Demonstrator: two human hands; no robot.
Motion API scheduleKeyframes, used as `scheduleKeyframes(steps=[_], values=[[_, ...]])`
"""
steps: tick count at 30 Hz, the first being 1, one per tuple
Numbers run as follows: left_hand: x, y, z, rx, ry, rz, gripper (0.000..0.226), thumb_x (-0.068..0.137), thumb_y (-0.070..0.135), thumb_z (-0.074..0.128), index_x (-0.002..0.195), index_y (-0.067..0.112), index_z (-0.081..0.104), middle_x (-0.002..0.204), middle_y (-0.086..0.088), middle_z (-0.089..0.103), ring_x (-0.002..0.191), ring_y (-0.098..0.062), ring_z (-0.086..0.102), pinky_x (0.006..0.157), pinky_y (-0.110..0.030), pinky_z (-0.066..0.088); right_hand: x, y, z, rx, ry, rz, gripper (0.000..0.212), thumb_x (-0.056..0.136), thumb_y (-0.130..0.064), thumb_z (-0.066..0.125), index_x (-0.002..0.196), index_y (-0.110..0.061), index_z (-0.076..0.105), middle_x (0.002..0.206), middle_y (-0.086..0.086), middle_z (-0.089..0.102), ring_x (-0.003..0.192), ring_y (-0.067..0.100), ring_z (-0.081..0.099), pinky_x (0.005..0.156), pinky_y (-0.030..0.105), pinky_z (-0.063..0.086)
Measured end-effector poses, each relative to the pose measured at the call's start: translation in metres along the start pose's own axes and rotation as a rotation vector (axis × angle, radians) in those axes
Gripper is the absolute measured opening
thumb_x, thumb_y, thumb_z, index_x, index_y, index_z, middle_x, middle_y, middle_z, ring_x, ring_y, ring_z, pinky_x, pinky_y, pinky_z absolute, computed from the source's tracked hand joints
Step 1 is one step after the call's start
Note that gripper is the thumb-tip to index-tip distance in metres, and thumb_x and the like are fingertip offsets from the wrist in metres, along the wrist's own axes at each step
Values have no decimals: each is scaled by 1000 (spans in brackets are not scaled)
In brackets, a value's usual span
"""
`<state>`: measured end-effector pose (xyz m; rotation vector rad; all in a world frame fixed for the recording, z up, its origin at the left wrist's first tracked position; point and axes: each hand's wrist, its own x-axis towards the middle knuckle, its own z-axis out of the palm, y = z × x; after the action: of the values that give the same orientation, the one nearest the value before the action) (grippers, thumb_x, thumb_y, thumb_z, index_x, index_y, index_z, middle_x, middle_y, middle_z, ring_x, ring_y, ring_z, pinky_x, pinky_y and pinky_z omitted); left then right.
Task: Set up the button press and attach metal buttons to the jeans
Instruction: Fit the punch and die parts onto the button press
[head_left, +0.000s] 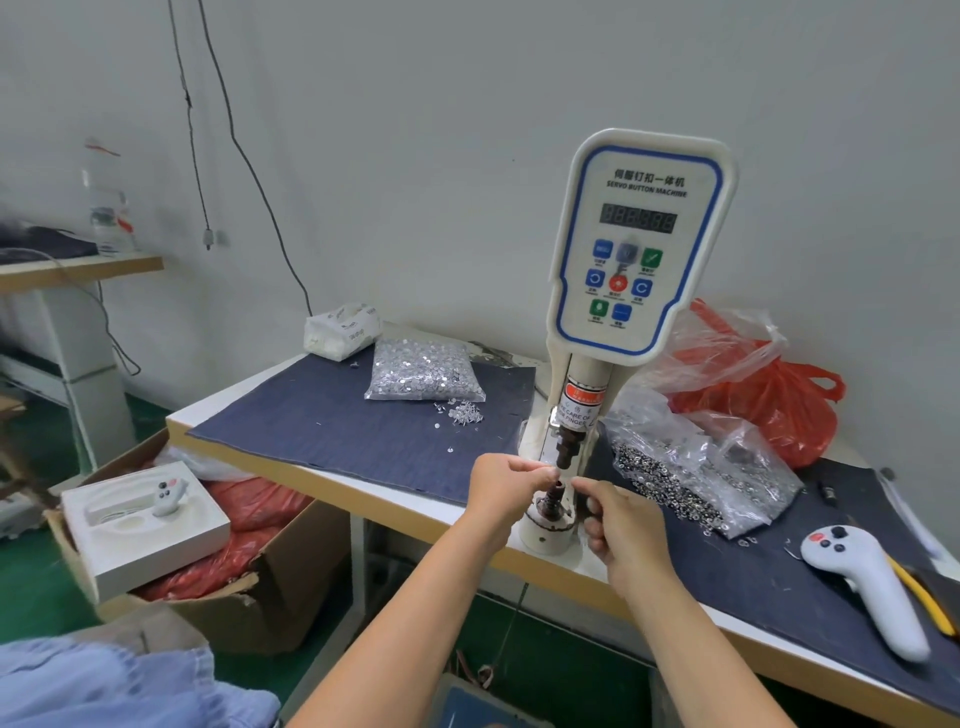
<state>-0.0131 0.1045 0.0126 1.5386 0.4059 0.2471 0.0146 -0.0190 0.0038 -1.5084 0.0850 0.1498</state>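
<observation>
Centre of the frame: white servo button press with a blue-edged control panel (636, 249) upright on the denim-covered worktable (332, 426), dark lower die post (555, 496) under its plunger. Just left of the post, left hand (501, 493), fingertips pressed together pinching something too small to identify. Just right, right hand (621, 525), fingers curled round a dark object; clear bag of silver metal buttons (423, 371) further up, left of the press.

The button press (638, 249) is white, trimmed blue, with blue, green and red keys. Dark navy cloth (332, 431) covers the surface. A red bag (769, 395) sits far right.
</observation>
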Motion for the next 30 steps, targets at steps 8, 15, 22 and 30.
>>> scheduleKeyframes(steps=[8, 15, 22, 30], values=[[2, 7, 9, -101, -28, -175, 8, 83, 9, 65, 81, 2, 68, 63, -3, 53, 41, -9, 33, 34, -14, 21, -5, 2, -13, 41, 50, -6, 28, 83, -8, 64, 98, 15, 59, 49, 0, 40, 37, 9, 29, 34, 18, 23], [8, 3, 10, -123, -58, -261, 19, 82, 16, 68, 67, 9, 58, 56, -1, 41, 41, -9, 23, 36, -17, 17, -1, 5, -14, 41, 73, 4, 20, 84, -9, 65, 92, 9, 63, 53, 1, 40, 41, 10, 29, 34, 19, 24], [11, 0, 7, -165, -78, -302, 20, 82, 13, 69, 67, 10, 57, 57, -1, 44, 45, -8, 24, 35, -16, 16, 7, 12, -20, 19, 110, -32, 12, 82, -9, 66, 71, -7, 64, 53, 0, 39, 41, 11, 30, 36, 20, 25], [9, 6, 5, -201, -89, -286, 15, 82, 10, 69, 70, 7, 61, 53, 2, 49, 37, -5, 28, 33, -15, 17, 12, 27, -32, -14, 189, -90, 11, 89, -5, 59, 85, -7, 68, 56, 3, 35, 47, 13, 30, 36, 20, 26]])
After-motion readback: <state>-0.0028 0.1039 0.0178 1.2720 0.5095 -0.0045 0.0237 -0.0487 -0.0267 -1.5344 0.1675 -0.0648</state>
